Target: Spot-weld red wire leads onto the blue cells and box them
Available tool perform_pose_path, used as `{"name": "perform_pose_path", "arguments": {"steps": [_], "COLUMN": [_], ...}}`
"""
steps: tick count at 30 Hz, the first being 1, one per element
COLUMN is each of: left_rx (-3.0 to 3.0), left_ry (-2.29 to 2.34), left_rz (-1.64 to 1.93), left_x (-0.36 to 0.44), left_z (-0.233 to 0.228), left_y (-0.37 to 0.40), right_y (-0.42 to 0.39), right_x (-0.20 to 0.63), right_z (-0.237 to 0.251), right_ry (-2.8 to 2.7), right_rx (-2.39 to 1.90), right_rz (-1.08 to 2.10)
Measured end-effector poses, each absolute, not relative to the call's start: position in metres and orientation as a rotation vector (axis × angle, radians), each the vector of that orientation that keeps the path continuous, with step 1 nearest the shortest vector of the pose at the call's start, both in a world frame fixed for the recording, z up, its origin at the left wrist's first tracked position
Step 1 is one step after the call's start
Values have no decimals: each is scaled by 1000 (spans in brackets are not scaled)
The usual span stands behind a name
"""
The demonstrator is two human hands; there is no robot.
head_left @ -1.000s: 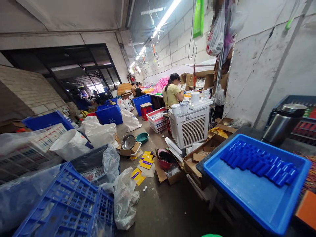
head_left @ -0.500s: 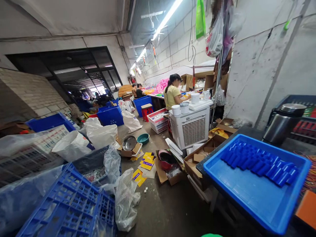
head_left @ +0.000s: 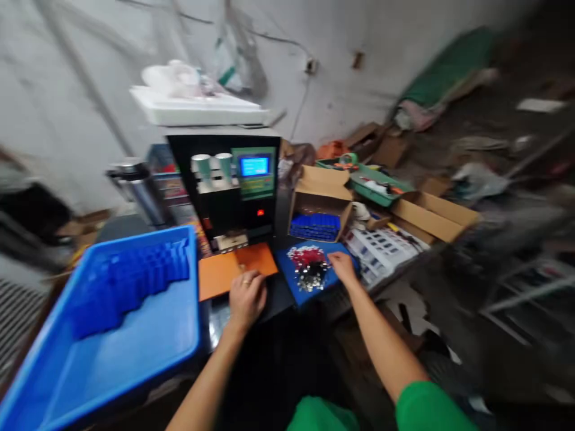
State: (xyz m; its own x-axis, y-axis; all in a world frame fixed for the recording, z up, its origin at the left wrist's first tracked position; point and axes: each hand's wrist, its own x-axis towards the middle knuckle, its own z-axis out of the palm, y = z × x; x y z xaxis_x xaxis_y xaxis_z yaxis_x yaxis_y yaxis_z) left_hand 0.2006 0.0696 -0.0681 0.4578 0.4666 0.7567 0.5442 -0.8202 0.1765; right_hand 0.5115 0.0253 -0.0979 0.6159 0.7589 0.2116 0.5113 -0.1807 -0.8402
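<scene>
My left hand (head_left: 248,296) is at the front edge of an orange pad (head_left: 218,276), below a black machine (head_left: 215,209) with a lit blue screen. Its fingers are curled in; what they hold, if anything, is hidden. My right hand (head_left: 342,265) is closed at the right of a pile of small red, black and silvery parts (head_left: 309,266) on a blue mat (head_left: 294,284). I cannot make out anything in its fingers. To the left lies a blue tray (head_left: 157,338) with rows of blue cylinders (head_left: 135,284). More blue cylinders (head_left: 315,226) lie in a cardboard box (head_left: 327,176).
A steel jug (head_left: 142,194) stands behind the tray. White foam (head_left: 202,111) lies on top of the machine. At right are a white partitioned tray (head_left: 377,254), a green tray (head_left: 372,185) with tools and an open carton (head_left: 433,212). Clutter covers the floor beyond.
The view has swung right, from the wide workshop and a seated co-worker to the bench with the machine. Both my hands have come into view; the blue tray now appears at left.
</scene>
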Motion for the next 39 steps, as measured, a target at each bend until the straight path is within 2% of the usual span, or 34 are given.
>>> {"name": "perform_pose_path", "arguments": {"steps": [5, 19, 35, 39], "left_rx": [-2461, -2420, -2408, -2408], "left_ry": [-793, -785, -810, -811], "left_rz": [-1299, -1286, -1268, -1265], "left_x": [195, 199, 201, 200], "left_z": [-63, -60, -63, -63], "left_y": [85, 88, 89, 88], "right_y": [30, 67, 72, 72], "right_x": [534, 532, 531, 530], "right_z": [-99, -69, -73, -73], "right_ry": [-895, -1135, -1311, -1183], "right_rx": [-1825, -1937, -2047, -1994], "right_rz": [403, 365, 281, 318]}}
